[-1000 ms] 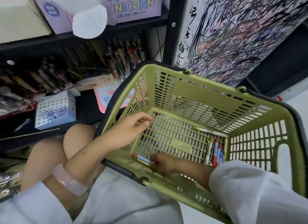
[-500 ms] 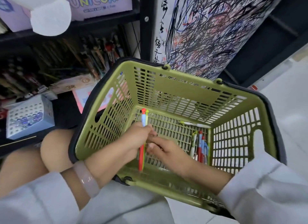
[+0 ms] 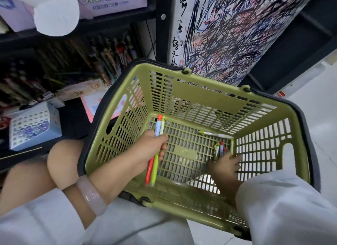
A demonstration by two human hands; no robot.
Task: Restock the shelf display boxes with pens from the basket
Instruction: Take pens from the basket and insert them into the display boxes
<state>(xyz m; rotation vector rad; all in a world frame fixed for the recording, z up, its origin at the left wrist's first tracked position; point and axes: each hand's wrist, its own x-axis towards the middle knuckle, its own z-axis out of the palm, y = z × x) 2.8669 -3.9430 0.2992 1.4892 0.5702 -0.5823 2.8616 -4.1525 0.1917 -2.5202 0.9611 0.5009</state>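
Two pens, red and yellow-green [image 3: 152, 164], gripped in left hand [image 3: 151, 150] inside olive slatted plastic basket [image 3: 206, 97], right hand [image 3: 225, 165] fingers curled onto pens in its far right corner [image 3: 219, 150].

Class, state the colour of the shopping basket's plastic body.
Olive green basket, seen in the head view.

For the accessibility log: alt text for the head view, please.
Left hand holds two pens over a green basket while the right hand reaches for more pens in its corner. Stocked shelves stand behind.
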